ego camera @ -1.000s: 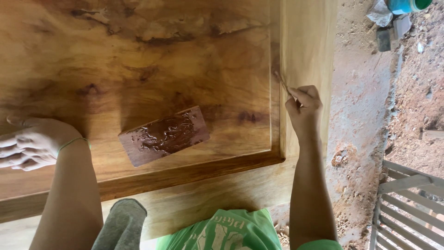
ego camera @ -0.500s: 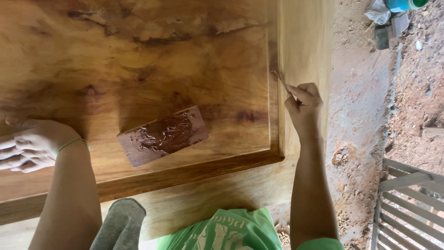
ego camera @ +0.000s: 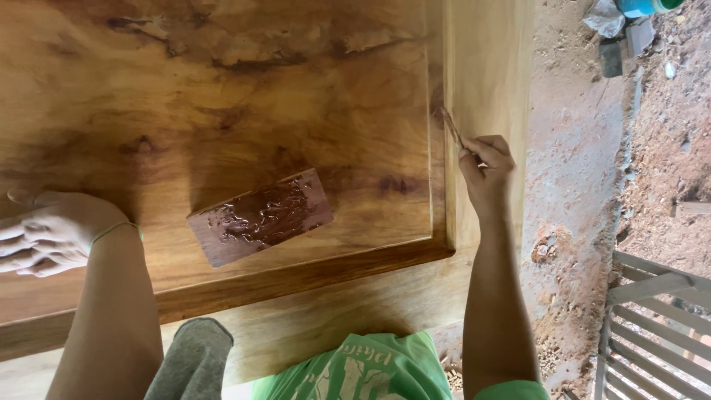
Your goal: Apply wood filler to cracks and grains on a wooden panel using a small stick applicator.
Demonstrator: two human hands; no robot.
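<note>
The person wears a bright green short-sleeved shirt with pale, cream-coloured print across the front (the lettering shows upside down from this view). The sleeve edge shows as a green band at the right upper arm. Both forearms are bare — no gloves, no watch. A thin, pale green band circles the left wrist. A grey fabric-covered knee — trousers, apparently — shows at the bottom.

Glossy wooden panel, framed edge; small putty-smeared wood block lying flat on it.
</note>
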